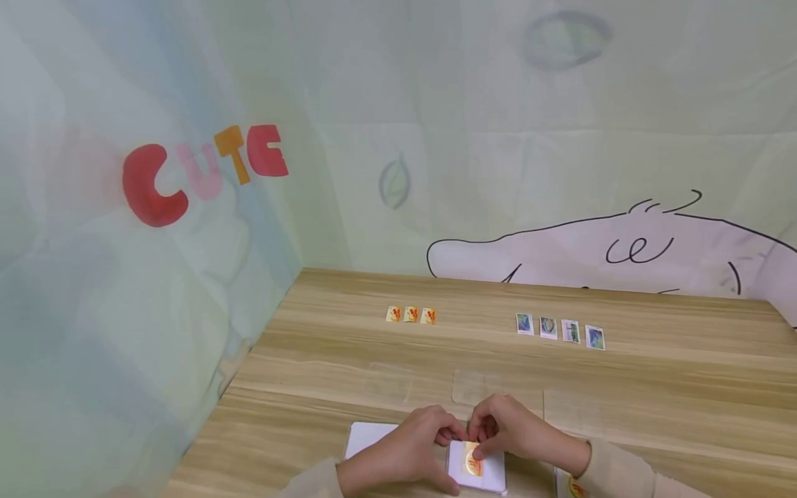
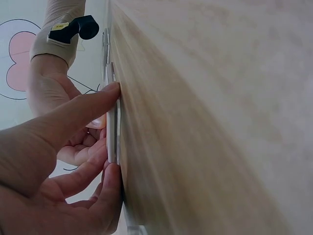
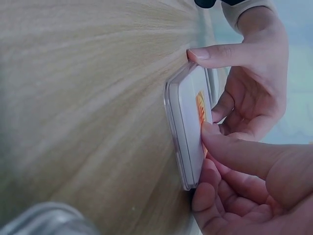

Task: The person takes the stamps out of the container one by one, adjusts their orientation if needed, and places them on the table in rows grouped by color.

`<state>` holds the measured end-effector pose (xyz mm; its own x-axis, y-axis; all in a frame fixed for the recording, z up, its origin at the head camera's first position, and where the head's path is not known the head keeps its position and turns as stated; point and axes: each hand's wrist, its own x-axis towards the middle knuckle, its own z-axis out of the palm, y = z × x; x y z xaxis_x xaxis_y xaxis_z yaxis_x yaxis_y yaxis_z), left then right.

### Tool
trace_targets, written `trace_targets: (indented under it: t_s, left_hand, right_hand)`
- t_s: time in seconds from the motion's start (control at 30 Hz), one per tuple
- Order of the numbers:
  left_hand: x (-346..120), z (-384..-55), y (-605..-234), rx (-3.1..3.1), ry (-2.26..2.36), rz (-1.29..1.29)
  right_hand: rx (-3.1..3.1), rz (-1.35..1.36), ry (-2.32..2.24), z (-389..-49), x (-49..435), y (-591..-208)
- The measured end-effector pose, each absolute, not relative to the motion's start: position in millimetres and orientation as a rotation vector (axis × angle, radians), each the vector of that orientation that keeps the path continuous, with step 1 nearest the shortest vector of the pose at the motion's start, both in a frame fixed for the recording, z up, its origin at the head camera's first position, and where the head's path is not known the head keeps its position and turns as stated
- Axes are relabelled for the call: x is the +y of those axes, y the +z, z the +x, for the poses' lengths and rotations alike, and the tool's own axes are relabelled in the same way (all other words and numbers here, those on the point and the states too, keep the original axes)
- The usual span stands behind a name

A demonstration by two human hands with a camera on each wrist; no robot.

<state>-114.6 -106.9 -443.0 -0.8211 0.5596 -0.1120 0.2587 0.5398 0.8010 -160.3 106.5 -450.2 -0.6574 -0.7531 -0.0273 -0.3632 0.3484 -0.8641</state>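
Observation:
A flat white case with a clear rim (image 1: 496, 476) lies on the table before me. My left hand (image 1: 405, 446) holds it by its edges, the thumb at the near side and fingers at the far side. On its white face is a small orange-and-yellow picture sticker (image 1: 470, 467). The thumb of my right hand (image 1: 513, 430) presses on this sticker, with the other fingers curled at the case's far edge. In the right wrist view the sticker (image 3: 200, 105) shows beside that thumb; its lower part is partly covered.
Three orange picture cards (image 1: 411, 315) and several blue-green ones (image 1: 548, 328) lie in rows farther back. Transparent flat pieces (image 1: 478, 386) lie beyond my hands. Another white flat piece (image 1: 369, 436) is at the left, and a round orange picture (image 1: 574, 488) shows under the right forearm.

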Motion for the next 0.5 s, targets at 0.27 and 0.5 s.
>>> trace_targets:
  t_s: [0.27,0.5]
  left_hand:
    - [-108.1,-114.4,-443.9,2.426,1.172,0.682]
    - [-108.1,-115.0,-443.2,2.42,1.176,0.681]
  right_hand:
    - [2.202,-0.963,-1.242,-160.0,107.0,-451.3]
    - [2.216,-0.963,-1.246,-159.2,106.7,-450.7]
